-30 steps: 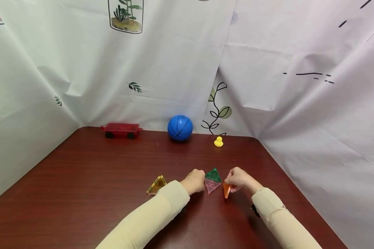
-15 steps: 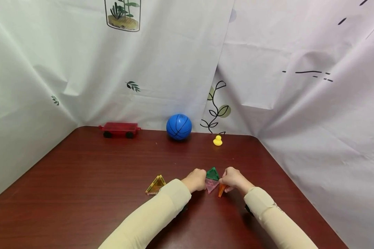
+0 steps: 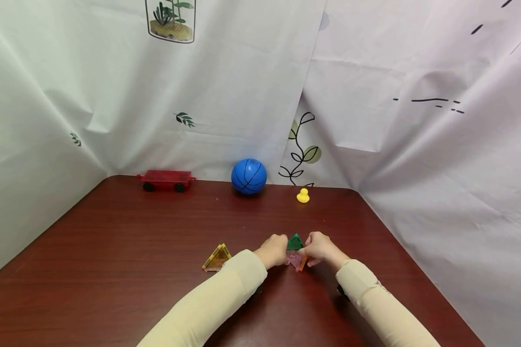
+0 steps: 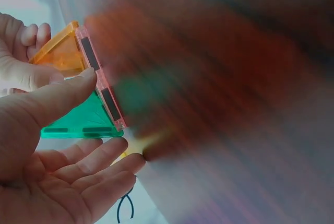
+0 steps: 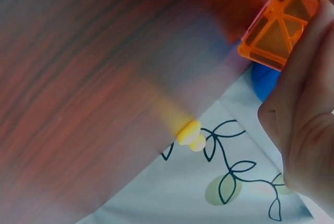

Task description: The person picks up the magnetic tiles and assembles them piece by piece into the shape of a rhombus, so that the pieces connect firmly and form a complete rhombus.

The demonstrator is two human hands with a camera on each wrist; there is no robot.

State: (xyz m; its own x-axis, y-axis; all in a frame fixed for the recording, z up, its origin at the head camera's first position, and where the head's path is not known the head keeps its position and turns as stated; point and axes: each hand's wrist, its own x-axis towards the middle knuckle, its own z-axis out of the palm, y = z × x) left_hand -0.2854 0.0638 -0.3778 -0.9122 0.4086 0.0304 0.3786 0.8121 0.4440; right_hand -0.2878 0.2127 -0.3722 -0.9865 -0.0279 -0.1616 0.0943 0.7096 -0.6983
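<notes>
My left hand (image 3: 274, 250) holds a green triangular magnetic tile (image 4: 83, 117), thumb on one side and fingers on the other. The thumb tip also meets the edge of a pink triangular magnetic tile (image 4: 98, 72) low on the table; the green one stands up from its far side. My right hand (image 3: 323, 248) pinches an orange triangular magnetic tile (image 5: 282, 23), upright along the pink tile's right edge. In the head view that hand partly covers the orange and pink tiles.
Left of my left forearm stand yellow-edged triangular tiles (image 3: 217, 260). Along the back of the dark red table (image 3: 126, 231) are a red wheeled base (image 3: 165, 179), a blue ball (image 3: 249, 176) and a yellow duck (image 3: 303, 195). A white printed cloth (image 3: 239, 86) hangs behind.
My right hand has moved left with the orange tile, from apart to the pink tile's right edge. My left hand stays nearly still at the green and pink tiles.
</notes>
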